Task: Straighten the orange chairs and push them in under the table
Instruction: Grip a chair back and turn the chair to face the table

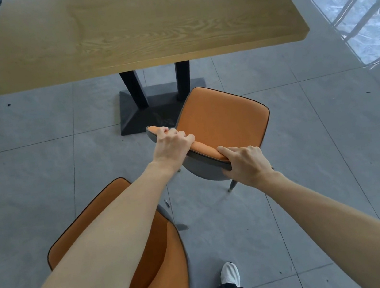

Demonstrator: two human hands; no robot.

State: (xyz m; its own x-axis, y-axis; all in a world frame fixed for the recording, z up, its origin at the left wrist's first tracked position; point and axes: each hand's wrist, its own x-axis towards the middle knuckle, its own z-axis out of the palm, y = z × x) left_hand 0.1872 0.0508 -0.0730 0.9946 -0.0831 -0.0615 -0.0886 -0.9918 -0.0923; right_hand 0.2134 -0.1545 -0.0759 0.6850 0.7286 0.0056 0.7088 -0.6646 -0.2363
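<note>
- Hands: my left hand [171, 144] and right hand [246, 163] grip the far chair's [220, 119] backrest, fingers curled over it.
- Far chair stands askew, just short of the table [132, 29].
- Near chair [152, 260] sits farther from the table.

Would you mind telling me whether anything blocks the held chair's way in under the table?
Yes: the table's black base and posts sit directly ahead of the chair; its front already overlaps the base's right part. The floor looks otherwise clear.

I see a grey tiled floor [40, 171]. On it stand two orange chairs, the far chair [224, 119] and the near chair [152, 260], the black table base [135, 117] and a white shoe [230, 274]. The wooden tabletop [131, 22] is bare.
</note>
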